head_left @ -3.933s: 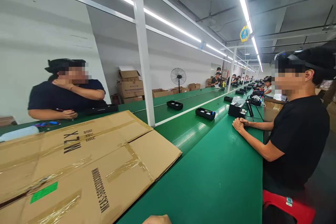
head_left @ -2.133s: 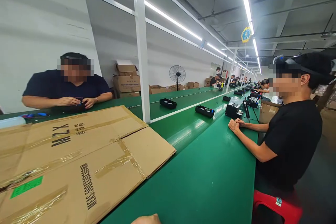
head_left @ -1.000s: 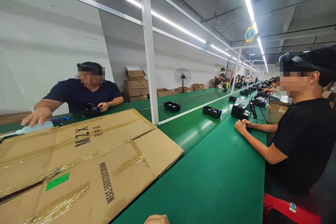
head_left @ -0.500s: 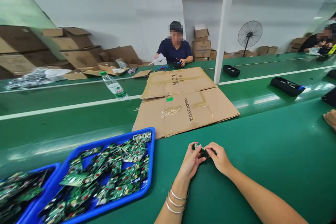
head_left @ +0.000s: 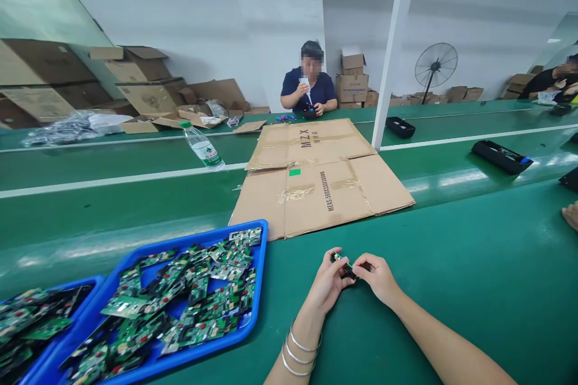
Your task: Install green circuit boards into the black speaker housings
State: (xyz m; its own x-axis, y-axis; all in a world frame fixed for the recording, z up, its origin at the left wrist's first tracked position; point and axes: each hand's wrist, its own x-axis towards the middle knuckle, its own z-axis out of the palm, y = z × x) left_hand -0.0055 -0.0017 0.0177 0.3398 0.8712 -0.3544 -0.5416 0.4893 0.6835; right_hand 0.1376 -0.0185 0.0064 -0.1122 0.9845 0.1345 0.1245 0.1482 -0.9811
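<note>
A small green circuit board (head_left: 342, 261) is held just above the green table, to the right of the blue trays. My left hand (head_left: 329, 283) has its fingers wrapped round the board from the left, and bangles circle that wrist. From the right, my right hand (head_left: 374, 277) pinches the board's near right end between thumb and fingers. Fingers partly hide the board. A blue tray (head_left: 263, 277) at the left holds many similar green boards.
Another blue tray (head_left: 97, 281) of boards is at far left. Flattened cardboard (head_left: 316, 192) lies beyond my hands, with a water bottle (head_left: 204, 147) to its left. Black housings (head_left: 501, 156) lie at right. A person (head_left: 309, 87) sits opposite; another person's hand (head_left: 571, 215) shows at the right edge.
The view has shifted slightly. The board in my hands has tilted a little, and both hands stay on it. The person opposite has raised a white object towards the face.
</note>
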